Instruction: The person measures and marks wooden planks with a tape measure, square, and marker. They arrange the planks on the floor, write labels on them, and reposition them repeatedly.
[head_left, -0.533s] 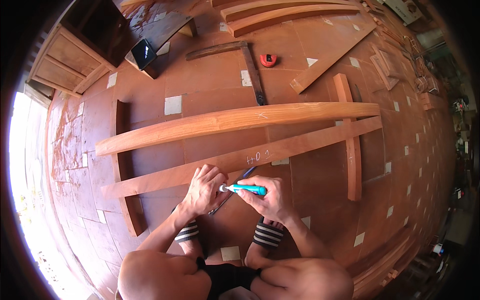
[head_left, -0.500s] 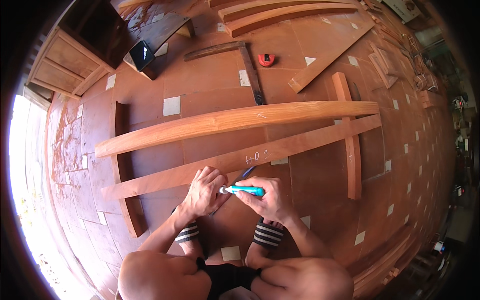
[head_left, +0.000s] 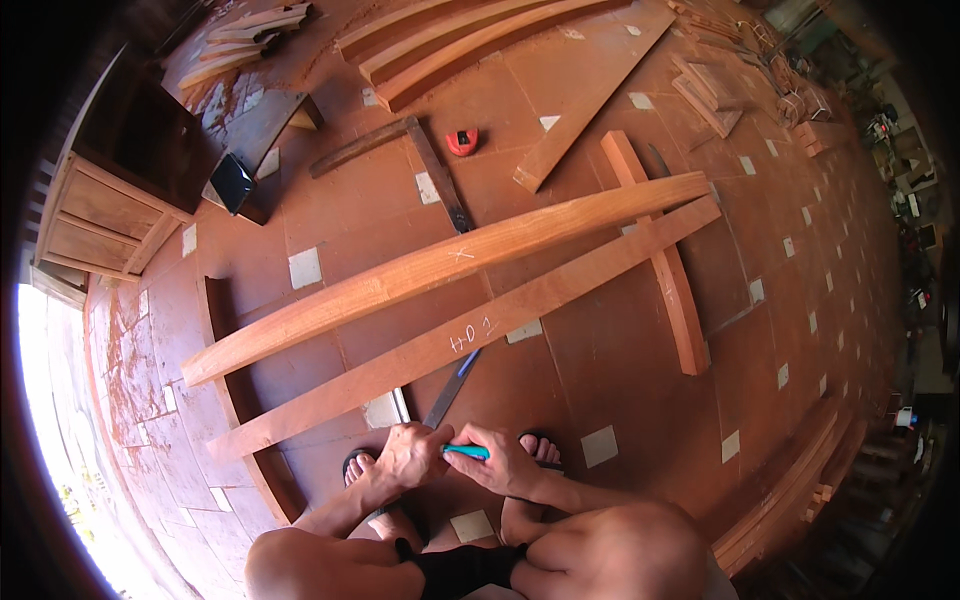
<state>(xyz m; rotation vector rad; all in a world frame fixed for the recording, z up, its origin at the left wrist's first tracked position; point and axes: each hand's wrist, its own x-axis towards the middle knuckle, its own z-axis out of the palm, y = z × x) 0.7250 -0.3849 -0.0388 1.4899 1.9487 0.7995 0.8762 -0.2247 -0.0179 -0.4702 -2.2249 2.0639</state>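
Note:
My right hand (head_left: 500, 462) is closed around a teal marker pen (head_left: 466, 452), which lies nearly level between my two hands. My left hand (head_left: 415, 455) is closed right at the pen's left end; what its fingers grip there is hidden. Beyond my hands lies a long straight timber beam (head_left: 400, 369) with white handwritten marks. Behind it rests a second, slightly curved beam (head_left: 380, 287) with a white cross. Both lie across two shorter timbers, one on the left (head_left: 262, 455) and one on the right (head_left: 680, 300).
A flat dark tool with a blue part (head_left: 452, 388) and a thin pale strip (head_left: 402, 404) lie before my hands. Farther off are a dark wooden square (head_left: 435, 170), a red tape measure (head_left: 462, 142), a plank (head_left: 590, 105), a phone (head_left: 233, 183) and a cabinet (head_left: 110, 215).
My hands and the pen appear lower, closer to my knees. The pen's white tip, visible before, is now hidden between my hands. The whole view has tilted and shifted.

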